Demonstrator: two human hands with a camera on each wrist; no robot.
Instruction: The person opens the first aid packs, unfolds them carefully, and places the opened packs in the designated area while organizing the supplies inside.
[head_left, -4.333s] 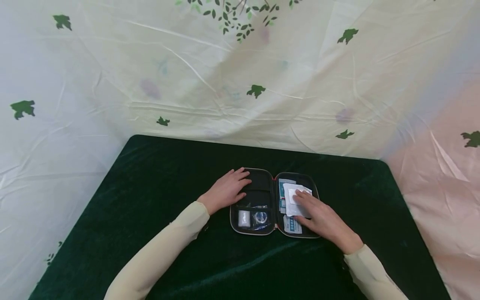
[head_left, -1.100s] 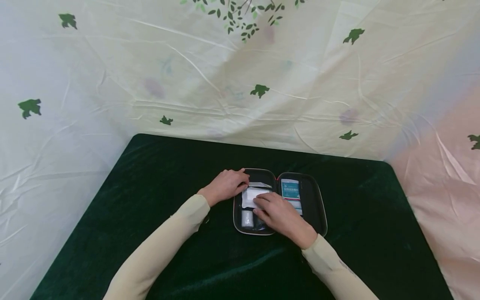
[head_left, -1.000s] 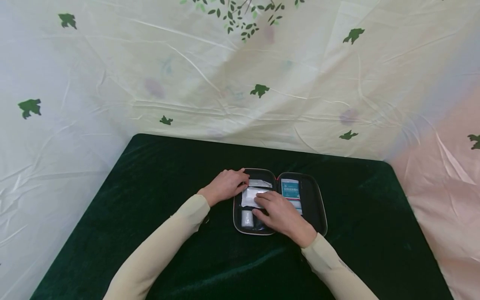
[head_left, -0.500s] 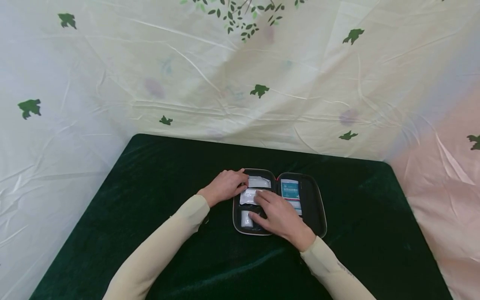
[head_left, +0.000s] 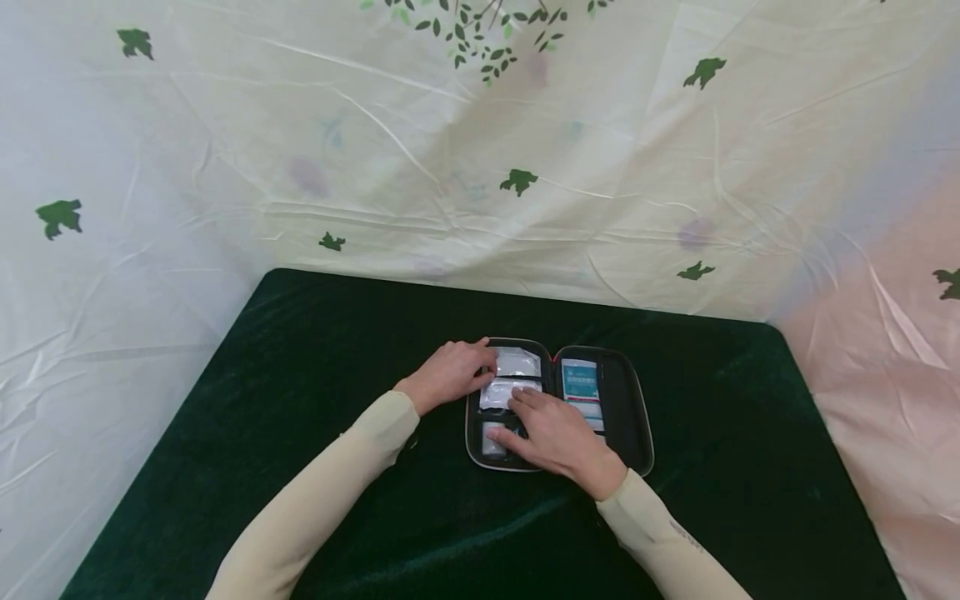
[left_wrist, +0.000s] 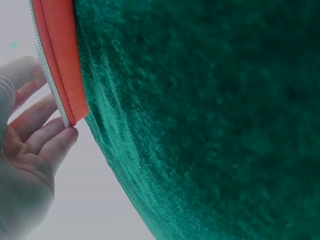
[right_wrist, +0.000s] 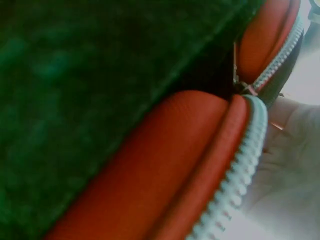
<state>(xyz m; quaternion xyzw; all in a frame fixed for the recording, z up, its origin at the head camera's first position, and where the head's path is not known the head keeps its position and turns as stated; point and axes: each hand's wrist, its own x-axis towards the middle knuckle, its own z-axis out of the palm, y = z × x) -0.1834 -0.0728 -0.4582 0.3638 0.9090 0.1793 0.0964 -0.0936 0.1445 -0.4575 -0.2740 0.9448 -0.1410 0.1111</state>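
Observation:
A zip case (head_left: 647,417), black inside and red outside, lies unfolded flat. My left hand (head_left: 452,372) rests on its left rim, fingers reaching over the edge; in the left wrist view they lie against the zip edge (left_wrist: 52,85). My right hand (head_left: 558,433) touches a white packet (head_left: 495,394) with its fingertips. That packet lies across the dark elastic strap, its upper part (head_left: 517,361) showing above it. The right thumb lies over a white roll (head_left: 492,440) in the lower left. Blue-and-white packets (head_left: 581,380) sit in the right half. The right palm hides part of the middle.
A dark green velvet cloth (head_left: 360,333) covers the table. Pale curtains (head_left: 420,150) with green bird and leaf prints hang behind and at both sides. In the right wrist view, the red case side (right_wrist: 165,165) and its zip teeth (right_wrist: 240,170) fill the foreground.
The right hand has moved from the right half to the left half. White packet material now shows more above the strap. The left hand stays on the rim, its fingers more bent than before.

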